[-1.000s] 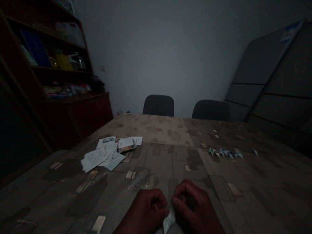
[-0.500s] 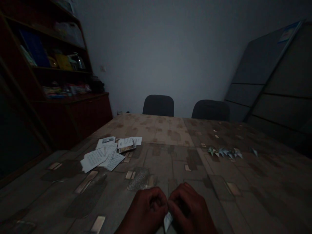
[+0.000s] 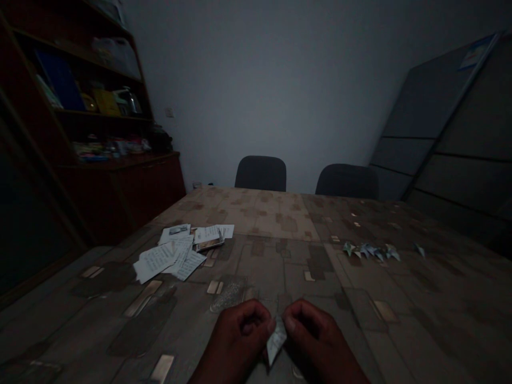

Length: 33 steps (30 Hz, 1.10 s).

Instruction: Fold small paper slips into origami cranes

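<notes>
Brown and beige patches pattern the covered table (image 3: 256,266). At the middle of its near edge, a pale, pointed folded paper (image 3: 276,344) sits between two hands: the left hand (image 3: 238,336) pinches it between thumb and forefinger; the right hand (image 3: 320,336) curls its fingers close by the other side, their grip unclear. Toward the left edge, flat white printed sheets (image 3: 158,260) overlap in a loose pile. Near the right edge, small spiky paper shapes (image 3: 366,249) form a row, one set apart. Dark, rounded chair backs (image 3: 261,174) rise beyond the far edge.
</notes>
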{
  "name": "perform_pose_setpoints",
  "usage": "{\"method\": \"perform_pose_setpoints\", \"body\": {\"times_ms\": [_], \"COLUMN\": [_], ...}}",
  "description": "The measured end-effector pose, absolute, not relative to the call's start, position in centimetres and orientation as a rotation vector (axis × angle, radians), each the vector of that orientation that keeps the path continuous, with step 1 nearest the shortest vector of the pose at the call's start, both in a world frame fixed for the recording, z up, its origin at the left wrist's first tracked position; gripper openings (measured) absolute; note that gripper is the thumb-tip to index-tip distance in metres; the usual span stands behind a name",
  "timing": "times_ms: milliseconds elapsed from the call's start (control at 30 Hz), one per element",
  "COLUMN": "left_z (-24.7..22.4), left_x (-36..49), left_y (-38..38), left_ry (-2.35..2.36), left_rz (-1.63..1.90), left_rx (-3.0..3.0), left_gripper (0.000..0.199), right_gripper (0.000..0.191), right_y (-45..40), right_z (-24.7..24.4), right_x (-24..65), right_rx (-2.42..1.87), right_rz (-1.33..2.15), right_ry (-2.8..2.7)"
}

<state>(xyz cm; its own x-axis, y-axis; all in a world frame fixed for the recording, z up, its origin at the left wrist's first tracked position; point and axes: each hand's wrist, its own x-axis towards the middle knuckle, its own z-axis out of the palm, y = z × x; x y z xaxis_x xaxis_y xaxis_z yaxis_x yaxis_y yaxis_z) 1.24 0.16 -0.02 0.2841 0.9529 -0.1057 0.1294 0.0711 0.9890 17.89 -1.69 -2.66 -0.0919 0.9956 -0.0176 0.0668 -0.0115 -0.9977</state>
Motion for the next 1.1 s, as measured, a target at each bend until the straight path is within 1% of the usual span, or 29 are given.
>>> {"method": "perform_pose_setpoints", "body": {"times_ms": [233, 367, 533, 700, 800, 1000, 1100], "left_z": [0.0, -0.7, -1.2, -1.2, -1.1, -1.3, -1.5], "left_x": [1.6, 1.5, 1.3, 1.4, 1.3, 1.2, 1.3], "left_y": [0.0, 0.2, 0.1, -0.1, -0.1, 0.0, 0.0], "left_ry": [1.158, 1.156, 1.122, 1.069, 1.059, 1.129, 1.139], "left_rz": [0.879, 0.880, 0.914, 0.934, 0.922, 0.931, 0.939], "left_rx": [1.354, 1.344, 1.312, 1.304, 1.358, 1.365, 1.343], "left_gripper": [0.021, 0.020, 0.020, 0.021, 0.019, 0.021, 0.020], "right_gripper": [0.029, 0.031, 0.012, 0.012, 0.015, 0.035, 0.033], "right_y": [-2.0, -2.1, -2.6, -2.9, -2.8, -2.5, -2.3], "right_z": [-2.5, -2.1, -1.8, -1.7, -1.8, -2.2, -2.3], "right_x": [17.6, 17.7, 17.5, 17.1, 17.2, 17.4, 17.4], "right_rx": [-1.254, -1.259, -1.356, -1.375, -1.349, -1.250, -1.232], "right_rz": [1.187, 1.093, 0.855, 0.700, 0.751, 1.022, 1.093], "right_ry": [-1.379, -1.436, -1.570, -1.632, -1.623, -1.485, -1.432]}}
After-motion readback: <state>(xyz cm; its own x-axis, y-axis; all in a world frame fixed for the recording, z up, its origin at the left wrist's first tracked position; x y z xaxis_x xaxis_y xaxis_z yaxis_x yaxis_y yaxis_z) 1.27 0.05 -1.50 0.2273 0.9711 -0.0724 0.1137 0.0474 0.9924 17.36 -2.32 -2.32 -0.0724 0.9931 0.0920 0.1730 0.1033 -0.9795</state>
